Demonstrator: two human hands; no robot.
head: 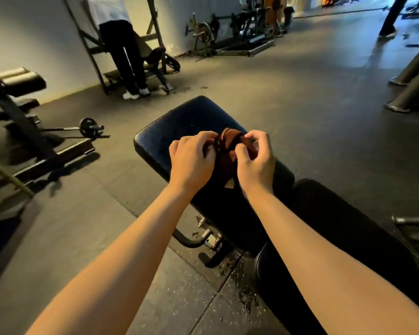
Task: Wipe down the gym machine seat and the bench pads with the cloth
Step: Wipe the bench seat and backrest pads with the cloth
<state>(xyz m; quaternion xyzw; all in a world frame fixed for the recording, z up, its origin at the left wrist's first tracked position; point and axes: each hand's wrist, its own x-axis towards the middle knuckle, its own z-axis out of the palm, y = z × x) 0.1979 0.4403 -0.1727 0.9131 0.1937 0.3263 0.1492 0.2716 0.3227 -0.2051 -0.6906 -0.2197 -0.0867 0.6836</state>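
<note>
Gathering the reddish-brown cloth (pixel 229 139) between both hands looks to be the step in hand. The person holds it just above the dark seat pad (pixel 179 126) of a weight bench, near that pad's middle, with a darker tail of fabric hanging down between the wrists. The left hand (pixel 191 160) has its fingers curled over the cloth's left edge, and the right hand (pixel 257 163) pinches the right edge between thumb and bent fingers; neither hand lies flat on the vinyl. Judging from this, the cloth is being folded or bunched into a wad, so wiping of this pad is either paused or not begun. The view does not show which, nor whether the pad is damp. The longer back pad (pixel 324 213) runs off toward the lower right, with no hand on it. The next move calls for one hand to take the wad, press it flat onto the seat pad and sweep from edge to edge, then go along the back pad. Another person (pixel 124 52) stands at a rack by the wall, well apart.
</note>
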